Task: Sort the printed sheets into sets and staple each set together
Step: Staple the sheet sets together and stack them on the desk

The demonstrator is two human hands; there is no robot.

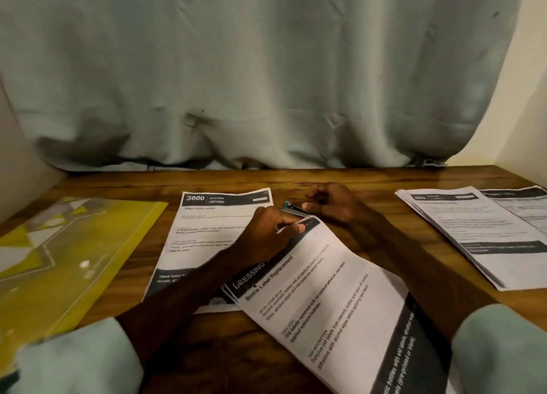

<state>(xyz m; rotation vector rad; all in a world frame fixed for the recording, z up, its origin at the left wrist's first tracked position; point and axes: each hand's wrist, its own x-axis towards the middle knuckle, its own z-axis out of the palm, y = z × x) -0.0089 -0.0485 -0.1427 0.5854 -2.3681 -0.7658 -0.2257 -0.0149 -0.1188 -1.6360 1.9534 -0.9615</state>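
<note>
Pale green sleeves (74, 361) fill both bottom corners, cut off by the frame. Between them a tilted set of white printed sheets with black bands (325, 299) lies on the brown wooden table (384, 180). Its heading reads "Bottle Label Replacement". The word "DRESSING" in the band is partly hidden under the left forearm, and the lower end runs out of view.

At the top corner of this set the left hand (266, 235) pinches the sheets between thumb and curled fingers. Just beyond that corner sits a small blue and silver stapler (293, 208), mostly hidden by the left hand. Right beside it, the right hand (328, 204) has its fingers curled; whether they grip the stapler cannot be told.

Left of the set, partly under it, a single white printed sheet (207, 231) reads "3800", "KITCHEN" and "Wash baby bottle". Farther left lies a yellow plastic folder with grey and white triangles (88, 260). Well right of the set, a fanned stack of printed sheets (473, 231) is too blurred to read. Behind the set hangs a grey-green curtain (266, 68).
</note>
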